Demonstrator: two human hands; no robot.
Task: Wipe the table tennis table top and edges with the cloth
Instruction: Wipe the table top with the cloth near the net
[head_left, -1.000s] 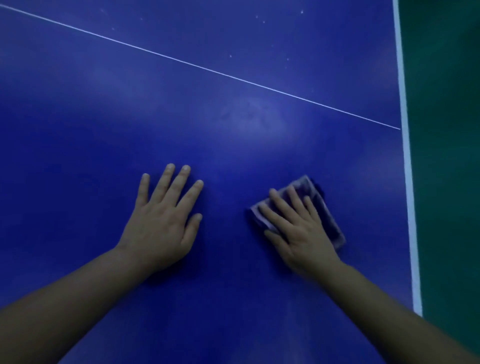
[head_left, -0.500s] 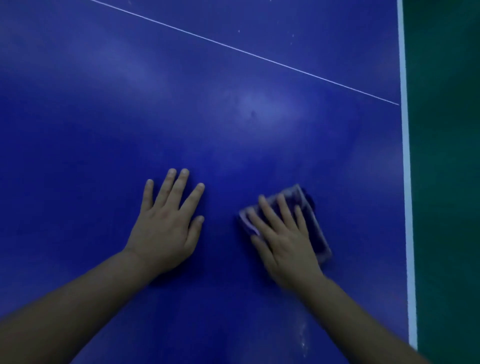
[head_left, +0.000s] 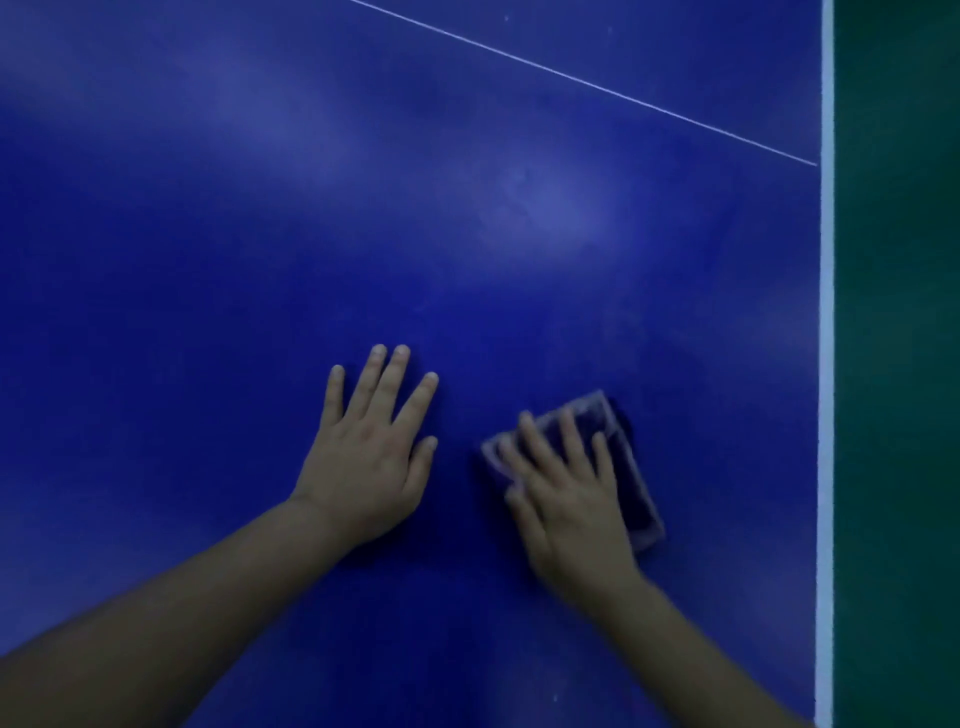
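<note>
The blue table tennis table top (head_left: 260, 260) fills most of the view. A folded purplish cloth (head_left: 631, 483) lies flat on it at the lower right of centre. My right hand (head_left: 569, 499) presses on the cloth with straight, spread fingers and covers its left half. My left hand (head_left: 371, 452) rests flat on the bare table to the left of the cloth, fingers spread, apart from it. The right hand looks slightly blurred.
A white edge stripe (head_left: 826, 364) runs down the table's right side, with dark green floor (head_left: 898, 364) beyond it. A thin white centre line (head_left: 582, 83) crosses the top diagonally at the upper right.
My right hand has slid the cloth toward me and to the left across the table. The view has shifted, so the centre line sits higher. My left hand stays flat.
</note>
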